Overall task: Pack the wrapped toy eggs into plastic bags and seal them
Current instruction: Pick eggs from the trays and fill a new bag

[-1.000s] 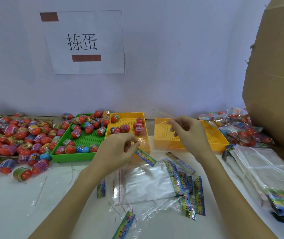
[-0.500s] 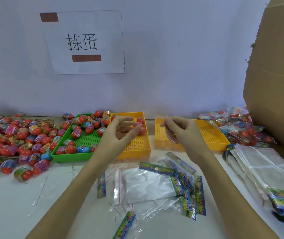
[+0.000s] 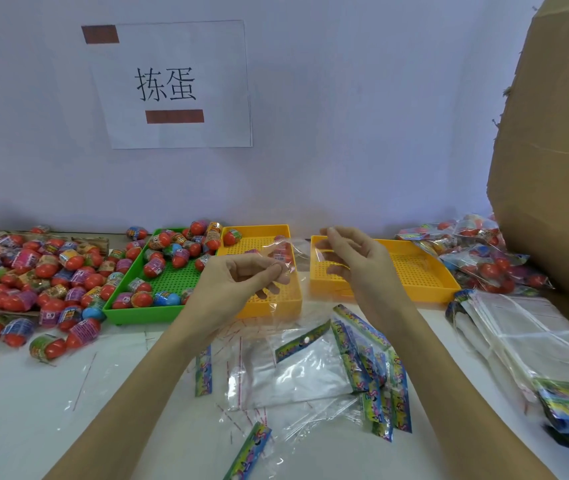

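My left hand (image 3: 241, 282) and my right hand (image 3: 355, 261) are raised over the yellow trays, and each pinches an edge of a clear plastic bag (image 3: 290, 254) stretched between them. Its film hangs down toward a colourful header strip (image 3: 302, 341) near the table. Wrapped toy eggs (image 3: 51, 271), mostly red, lie heaped on the table at the left. More eggs fill the green tray (image 3: 144, 311), and a few sit at the back of the middle yellow tray (image 3: 276, 306). No egg is in either hand.
The right yellow tray (image 3: 414, 296) holds nothing. Loose clear bags with headers (image 3: 373, 375) lie on the table below my hands. A stack of flat bags (image 3: 535, 341) sits at the right, filled bags of eggs (image 3: 484, 261) behind it, and a cardboard box (image 3: 553, 150) beside them.
My left hand rose from the table's bags toward my right hand. The bag's header end dropped from my left fingers, and both hands now pinch the clear film.
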{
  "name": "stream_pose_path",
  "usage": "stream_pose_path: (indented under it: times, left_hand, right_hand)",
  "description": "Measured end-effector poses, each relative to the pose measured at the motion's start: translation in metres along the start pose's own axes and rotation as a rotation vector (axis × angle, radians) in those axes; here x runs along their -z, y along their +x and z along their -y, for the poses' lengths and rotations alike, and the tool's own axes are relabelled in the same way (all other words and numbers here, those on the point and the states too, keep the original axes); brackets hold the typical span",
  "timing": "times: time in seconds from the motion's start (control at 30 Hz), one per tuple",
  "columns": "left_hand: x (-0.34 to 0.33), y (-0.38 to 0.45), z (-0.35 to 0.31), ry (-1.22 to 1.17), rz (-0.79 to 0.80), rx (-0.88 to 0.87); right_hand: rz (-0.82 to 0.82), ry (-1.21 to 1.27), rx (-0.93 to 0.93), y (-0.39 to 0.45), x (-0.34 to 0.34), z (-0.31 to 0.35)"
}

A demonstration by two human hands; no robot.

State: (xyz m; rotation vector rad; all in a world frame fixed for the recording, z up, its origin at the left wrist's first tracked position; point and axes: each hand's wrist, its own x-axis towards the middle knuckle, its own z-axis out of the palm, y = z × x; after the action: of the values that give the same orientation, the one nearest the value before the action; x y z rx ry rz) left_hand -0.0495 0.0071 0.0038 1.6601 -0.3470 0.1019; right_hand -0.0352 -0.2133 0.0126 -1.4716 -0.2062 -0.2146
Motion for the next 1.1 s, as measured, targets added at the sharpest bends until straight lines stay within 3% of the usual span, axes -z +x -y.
stream_pose_path:
  times: [0.07, 0.13, 0.3, 0.43, 0.57, 0.67, 0.73, 0.83, 0.93, 1.03, 1.1]
  left_hand:
    - [0.001, 0.0, 0.002, 0.018, 0.011, 0.003]
    - [0.0, 0.0, 0.002, 0.072, 0.006, -0.008]
    - [-0.004, 0.0, 0.001, 0.082, -0.131, -0.095]
    - [-0.009, -0.003, -0.001, 0.257, -0.232, -0.306]
    - [-0.012, -0.007, -0.004, 0.522, -0.166, -0.605]
    - [-0.018, -0.009, 0.001, 0.791, -0.093, -0.777]
    - [-0.023, -0.009, 0.003, 0.824, -0.05, -0.815]
    - [-0.027, -0.009, 0.003, 0.717, -0.007, -0.753]
    - [-0.03, -0.012, -0.001, 0.464, -0.072, -0.602]
    - [-0.029, -0.012, -0.008, 0.205, -0.159, -0.417]
    - [-0.021, -0.008, -0.01, 0.101, -0.078, -0.246]
  right_hand:
    - [-0.097, -0.143, 0.183, 0.0, 0.0, 0.002]
    - [-0.063, -0.3, 0.379, -0.002, -0.002, 0.003]
    - [-0.016, -0.44, 0.499, -0.008, -0.017, 0.001]
    - [0.195, -0.125, 0.127, -0.012, -0.017, 0.01]
    - [0.361, 0.022, -0.173, -0.011, -0.018, 0.017]
    - [0.427, 0.001, -0.162, -0.011, -0.01, 0.017]
    - [0.384, -0.096, -0.076, -0.012, -0.006, 0.015]
    - [0.278, -0.117, -0.025, -0.01, -0.005, 0.011]
    - [0.174, -0.112, 0.008, -0.007, -0.004, 0.012]
    - [0.22, 0.017, -0.056, -0.006, -0.004, 0.011]
    - [0.295, 0.14, -0.103, -0.008, -0.005, 0.012]
